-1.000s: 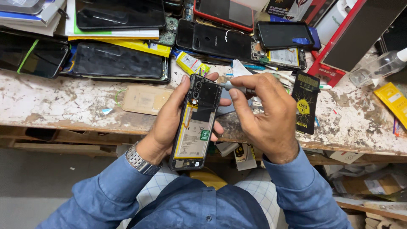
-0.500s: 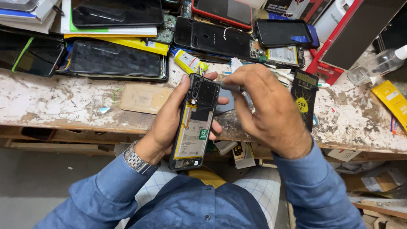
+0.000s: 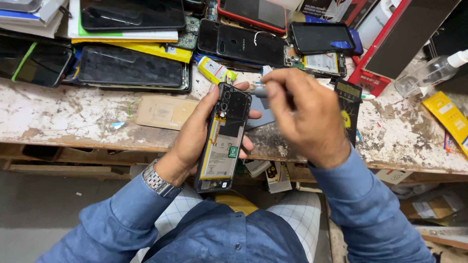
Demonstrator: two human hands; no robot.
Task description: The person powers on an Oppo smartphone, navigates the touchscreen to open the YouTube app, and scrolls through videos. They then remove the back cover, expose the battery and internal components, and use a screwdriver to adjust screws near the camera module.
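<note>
My left hand grips an opened smartphone with its back cover off, so the battery and black inner shields show. The phone stands upright over the front edge of a worn white workbench. My right hand is closed around a thin metal tool, probably a screwdriver. Its tip points left toward the phone's top right corner. The tool's handle is hidden inside my fist.
Several phones, screens and back covers crowd the far side of the bench. A tan adhesive sheet lies left of my hands, and a black-and-yellow packet lies behind my right hand. A clear spray bottle and red box stand at the right.
My right hand has shifted right and upward, turning so its back faces the camera. The tool tip stays near the phone's top. My left hand holds the phone in the same place.
</note>
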